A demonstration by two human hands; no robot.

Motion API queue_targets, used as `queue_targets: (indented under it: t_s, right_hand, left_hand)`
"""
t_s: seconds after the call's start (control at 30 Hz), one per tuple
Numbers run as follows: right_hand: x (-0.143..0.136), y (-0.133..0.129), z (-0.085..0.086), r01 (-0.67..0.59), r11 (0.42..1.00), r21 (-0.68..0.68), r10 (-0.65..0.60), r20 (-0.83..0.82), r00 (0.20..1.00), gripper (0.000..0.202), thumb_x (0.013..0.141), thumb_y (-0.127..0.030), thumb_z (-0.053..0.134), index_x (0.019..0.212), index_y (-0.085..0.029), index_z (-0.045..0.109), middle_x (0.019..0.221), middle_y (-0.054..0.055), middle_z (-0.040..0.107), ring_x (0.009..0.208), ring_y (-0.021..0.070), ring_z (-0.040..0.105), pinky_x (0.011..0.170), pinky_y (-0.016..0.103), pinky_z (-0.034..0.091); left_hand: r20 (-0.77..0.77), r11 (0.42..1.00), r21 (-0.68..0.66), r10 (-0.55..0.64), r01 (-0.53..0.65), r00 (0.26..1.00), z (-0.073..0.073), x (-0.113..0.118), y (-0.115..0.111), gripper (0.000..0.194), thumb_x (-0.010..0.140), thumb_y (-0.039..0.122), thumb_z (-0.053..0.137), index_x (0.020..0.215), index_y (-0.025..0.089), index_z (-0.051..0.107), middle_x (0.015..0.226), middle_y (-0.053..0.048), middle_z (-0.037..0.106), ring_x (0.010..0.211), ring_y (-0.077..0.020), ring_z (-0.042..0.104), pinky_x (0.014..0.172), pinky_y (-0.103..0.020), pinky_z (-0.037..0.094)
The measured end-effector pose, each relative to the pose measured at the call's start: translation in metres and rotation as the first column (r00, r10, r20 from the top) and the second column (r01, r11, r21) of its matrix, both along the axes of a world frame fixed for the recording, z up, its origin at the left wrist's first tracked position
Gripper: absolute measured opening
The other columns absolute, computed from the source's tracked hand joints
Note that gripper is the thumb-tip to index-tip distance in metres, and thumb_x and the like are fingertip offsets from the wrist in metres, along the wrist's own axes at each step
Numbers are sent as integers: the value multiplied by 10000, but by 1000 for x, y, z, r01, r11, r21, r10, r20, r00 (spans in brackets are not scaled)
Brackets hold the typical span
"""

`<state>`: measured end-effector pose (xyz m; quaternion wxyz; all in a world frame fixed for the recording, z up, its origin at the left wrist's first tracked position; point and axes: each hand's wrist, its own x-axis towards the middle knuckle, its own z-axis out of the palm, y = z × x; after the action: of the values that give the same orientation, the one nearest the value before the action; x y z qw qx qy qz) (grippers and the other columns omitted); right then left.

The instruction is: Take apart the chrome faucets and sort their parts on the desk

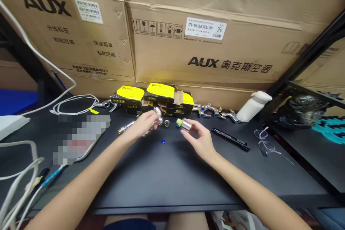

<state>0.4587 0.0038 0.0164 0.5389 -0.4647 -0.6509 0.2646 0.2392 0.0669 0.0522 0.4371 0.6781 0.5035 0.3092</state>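
My left hand (144, 125) is closed on a shiny chrome faucet part (158, 114) in front of the yellow-and-black boxes. Part of that piece is hidden behind my fingers. Between thumb and fingers, my right hand (201, 139) pinches a silver metal cylinder (186, 125) with a yellow and blue end pointing left. A small brass-coloured ring (167, 123) lies on the dark table between my hands. Nearer to me lies a small blue cap (163, 142). Beside my left hand is another chrome fitting (124, 128) with a brass-coloured end.
Yellow-and-black boxes (129, 93) are stacked at the back, one with its flap up. Right of them lie several chrome faucet parts (215, 110) and a white bottle (254, 106). A black tool (230, 139) and glasses (265, 146) lie rightward. White cables (35, 158) run along the left.
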Motion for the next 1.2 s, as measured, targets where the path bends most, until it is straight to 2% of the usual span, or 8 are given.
queue_targets:
  t_s: [0.1, 0.2, 0.73, 0.8, 0.87, 0.97, 1.07, 1.2]
  right_hand:
    - [-1, 2, -1, -50, 995, -81, 37, -156, 987, 378, 794, -350, 662, 1130, -203, 570, 991, 65, 679, 713, 165, 634, 723, 355, 554]
    - [-2, 4, -2, -75, 990, -123, 44, -244, 969, 370, 780, -357, 678, 1091, -217, 534, 982, 58, 680, 767, 175, 640, 699, 335, 553]
    - [-4, 7, -5, -70, 986, -154, 18, -315, 949, 344, 724, -348, 724, 1000, -199, 581, 920, 58, 673, 781, 177, 624, 683, 329, 545]
    - [-4, 6, -4, -86, 984, -154, 37, -301, 953, 351, 726, -341, 721, 1018, -204, 581, 954, 65, 680, 804, 189, 636, 674, 328, 551]
    - [-4, 4, -4, -116, 978, -174, 62, -289, 955, 362, 735, -352, 713, 1040, -202, 589, 964, 74, 689, 823, 205, 651, 666, 330, 554]
    - [-7, 1, -6, -167, 967, -190, 115, -260, 959, 374, 737, -366, 715, 1054, -196, 613, 958, 77, 699, 845, 218, 658, 687, 337, 552]
    - [-11, -2, -7, -173, 973, -153, 147, -167, 975, 374, 742, -360, 715, 1073, -203, 641, 927, 62, 692, 807, 197, 648, 698, 330, 544]
    - [6, 7, 11, -207, 971, -117, 211, 22, 977, 436, 724, -374, 723, 1124, -218, 651, 942, 48, 677, 804, 184, 624, 748, 337, 529]
  left_hand:
    - [-495, 967, 254, 157, -31, 855, 3, -17, 7, 330, 844, 437, 373, 789, 180, 574, 726, -78, 639, 721, -249, 624, 636, -312, 438]
    - [-720, 943, 334, 262, -11, 642, 2, -19, 3, 401, 856, 445, 341, 881, 147, 607, 820, -159, 666, 785, -326, 644, 678, -372, 443]
    - [-845, 928, 356, 272, 107, 460, -4, -14, -7, 397, 889, 311, 362, 875, 76, 682, 998, -243, 597, 948, -369, 584, 735, -413, 470]
    - [-766, 886, 452, 324, 107, 555, -1, -11, -9, 336, 880, 300, 406, 949, 94, 662, 1024, -223, 591, 1019, -369, 547, 801, -430, 457]
    - [-577, 841, 533, 278, 95, 768, -1, -4, -13, 323, 886, 334, 432, 1055, 141, 628, 1050, -176, 597, 1072, -335, 522, 895, -433, 426]
    - [-103, 899, 422, -77, 114, 992, -6, 14, -24, 355, 884, 409, 474, 1154, 205, 583, 1078, -108, 617, 1035, -256, 562, 923, -375, 437]
    - [258, 940, 129, -340, 317, 904, -15, 33, -34, 357, 879, 411, 502, 1157, 199, 577, 1083, -93, 627, 919, -212, 623, 823, -340, 501]
    - [471, 940, -48, -277, 338, 838, -20, 39, -35, 342, 838, 405, 585, 1077, 161, 602, 971, -80, 652, 819, -190, 654, 755, -332, 531]
